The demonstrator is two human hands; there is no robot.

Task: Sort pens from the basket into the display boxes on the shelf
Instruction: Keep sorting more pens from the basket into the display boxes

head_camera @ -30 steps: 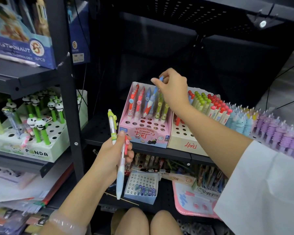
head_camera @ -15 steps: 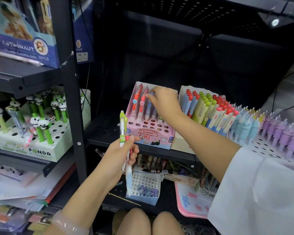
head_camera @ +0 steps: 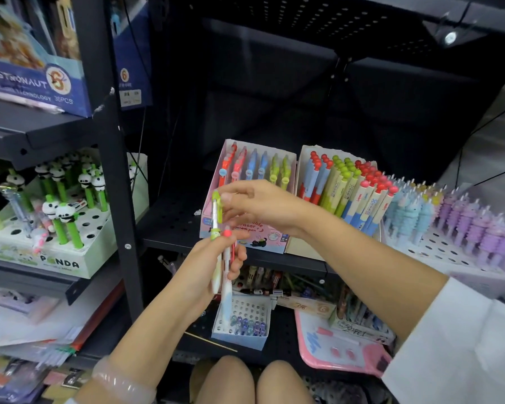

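Observation:
My left hand (head_camera: 206, 272) grips two pens upright in front of the shelf: a green pen (head_camera: 216, 211) and a white pen with a red cap (head_camera: 227, 272). My right hand (head_camera: 260, 205) reaches across from the right, and its thumb and forefinger pinch the top of the green pen. Behind the hands, the pink display box (head_camera: 267, 243) stands on the black shelf with red, blue and green pens in its back row. A cream display box (head_camera: 303, 158) full of red- and green-capped pens stands beside it on the right. No basket is in view.
A white panda pen box (head_camera: 59, 262) sits on the left shelf behind a black upright post (head_camera: 114, 170). Blue and purple pens fill a white perforated stand (head_camera: 438, 252) at the right. Below are a small white pen box (head_camera: 239, 336) and a pink board (head_camera: 341, 354).
My right hand left the blue pen in the pink box's back row, then moved down and left to the green pen in my left hand.

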